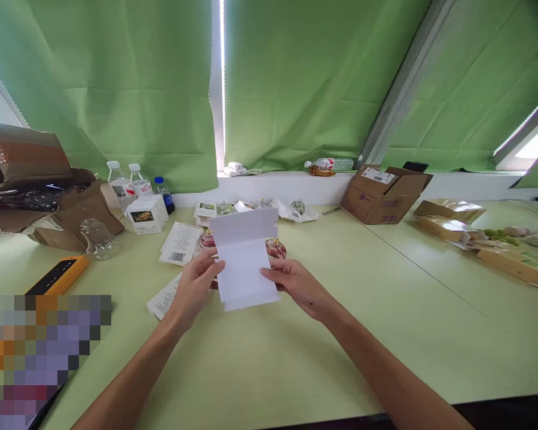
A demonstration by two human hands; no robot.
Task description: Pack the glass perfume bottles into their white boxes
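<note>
A white piece of folded card (246,263) is held up over the table, creased across near its top, its blank side facing me. My left hand (198,279) pinches its left edge with the thumb in front. On the right edge, my right hand (291,278) grips it the same way, fingers hidden behind. Partly covered by the card are a round glass ornament with a reddish pattern (277,248) and a similar one (207,240) by my left hand. Flat printed cartons (179,242) with small text and a barcode lie left of them.
Farther back stand more clear ornaments (298,206) on white packaging, a white box (147,214), bottles (164,194) and a glass jar (99,239). Cardboard boxes (376,197) stand on both sides. An orange power strip (58,276) lies left; open trays (515,266) lie right.
</note>
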